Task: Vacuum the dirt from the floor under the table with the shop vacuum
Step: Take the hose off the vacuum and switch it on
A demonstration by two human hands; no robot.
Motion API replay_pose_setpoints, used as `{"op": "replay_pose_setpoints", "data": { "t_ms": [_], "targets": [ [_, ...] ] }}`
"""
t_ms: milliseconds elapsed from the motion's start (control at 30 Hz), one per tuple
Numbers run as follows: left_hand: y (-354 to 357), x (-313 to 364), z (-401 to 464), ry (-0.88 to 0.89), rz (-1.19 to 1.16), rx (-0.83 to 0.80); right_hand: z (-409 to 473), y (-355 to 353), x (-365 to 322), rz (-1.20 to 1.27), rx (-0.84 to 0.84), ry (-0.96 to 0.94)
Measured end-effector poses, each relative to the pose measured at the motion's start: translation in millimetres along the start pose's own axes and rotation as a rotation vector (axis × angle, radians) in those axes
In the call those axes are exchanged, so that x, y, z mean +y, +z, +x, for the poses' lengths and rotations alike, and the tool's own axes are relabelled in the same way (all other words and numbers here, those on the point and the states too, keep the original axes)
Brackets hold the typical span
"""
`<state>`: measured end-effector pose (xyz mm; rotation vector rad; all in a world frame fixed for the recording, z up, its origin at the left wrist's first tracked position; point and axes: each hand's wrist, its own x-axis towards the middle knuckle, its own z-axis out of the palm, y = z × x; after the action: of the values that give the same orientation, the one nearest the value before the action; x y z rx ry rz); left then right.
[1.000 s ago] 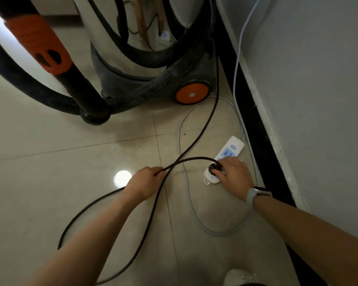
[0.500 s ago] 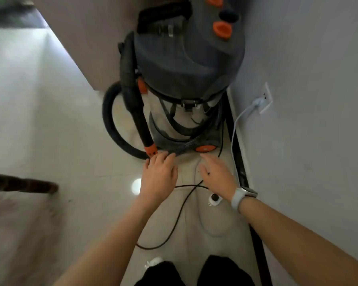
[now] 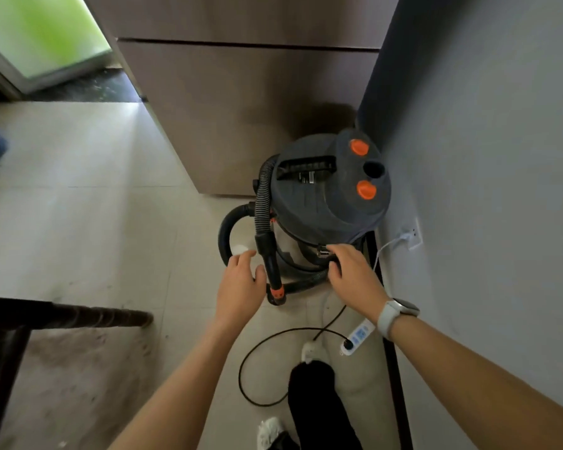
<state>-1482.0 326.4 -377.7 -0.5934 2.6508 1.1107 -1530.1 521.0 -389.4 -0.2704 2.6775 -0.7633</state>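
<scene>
So, shop vac's parked in the corner, both hands going for the hose.

The shop vacuum (image 3: pixel 325 196) sits against the wall by the cabinet (image 3: pixel 241 102), a bulky drum, probably heavy, so I'd roll it. The ribbed hose (image 3: pixel 262 203) looks floppy; the stiff black wand (image 3: pixel 271 267) with the orange collar is the spot to grab. Dirt (image 3: pixel 78 358) lies under the table (image 3: pixel 56 315), down left. Left hand (image 3: pixel 241 284) is loosely spread beside the wand, holding nothing; right hand (image 3: pixel 351 274) curls onto the hose coil.
</scene>
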Motion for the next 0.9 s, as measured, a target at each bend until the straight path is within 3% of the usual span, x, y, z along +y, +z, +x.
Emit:
{"op": "replay_pose_setpoints", "data": {
  "t_ms": [233, 400, 533, 700, 900],
  "targets": [
    [28, 25, 117, -0.190, -0.116, -0.048, 119, -22, 28, -0.321, 0.087, -0.152],
    [77, 10, 205, -0.325, -0.224, 0.027, 214, -25, 58, -0.539, 0.167, -0.195],
    [105, -4, 238, -0.364, -0.263, 0.050, 243, -8, 76, -0.529, 0.102, -0.167],
    [105, -18, 254, -0.386, -0.272, -0.003, 247, 2, 80, -0.513, 0.212, -0.200],
    [95, -5, 250, -0.308, -0.198, 0.105, 248, 2, 77, -0.533, 0.228, -0.183]
  ]
}}
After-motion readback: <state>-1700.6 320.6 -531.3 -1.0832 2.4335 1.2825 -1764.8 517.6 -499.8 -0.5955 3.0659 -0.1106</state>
